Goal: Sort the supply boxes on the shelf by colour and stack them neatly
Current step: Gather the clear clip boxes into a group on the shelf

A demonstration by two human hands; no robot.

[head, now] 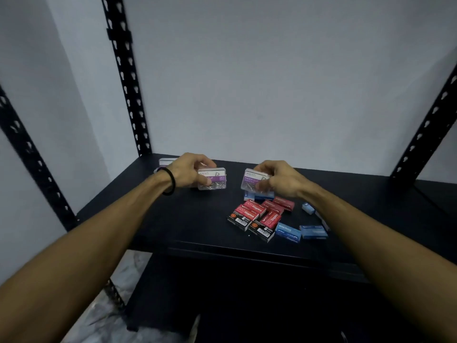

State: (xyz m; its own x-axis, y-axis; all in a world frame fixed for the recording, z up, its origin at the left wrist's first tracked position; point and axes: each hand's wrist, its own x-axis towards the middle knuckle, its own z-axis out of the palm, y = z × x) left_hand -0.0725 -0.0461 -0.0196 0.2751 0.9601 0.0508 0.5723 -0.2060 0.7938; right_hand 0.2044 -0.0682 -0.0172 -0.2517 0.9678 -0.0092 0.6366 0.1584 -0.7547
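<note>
two clear paper-clip boxes are up off the black shelf (197,226), one in each hand. at about ten o'clock from the middle of the shelf, the left hand (189,173) has its fingers curled round the left paper-clip box (215,180), whose purple label band faces the camera and whose long axis runs nine to three. behind that hand, toward ten o'clock, more clear boxes (166,162) sit partly hidden — how many, i cannot tell.

at about twelve o'clock the right hand (279,180) pinches the right paper-clip box (252,179), tilted a little, long axis also roughly nine to three; it hangs just above a blue box (262,195). the two held boxes lie near each other with a gap between them, the right one at three o'clock from the left.

toward five o'clock lie the red staple boxes (257,215), a loose cluster, long axes slanting from seven to one, and beyond them at four o'clock the blue staple boxes (300,231), scattered and unstacked.

judging by the task, the clear purple-labelled boxes belong together at the ten o'clock corner, so the left hand is the nearer one to that group — the right box would need to travel toward nine o'clock, past the left one. red and blue sorting looks not yet begun.
</note>
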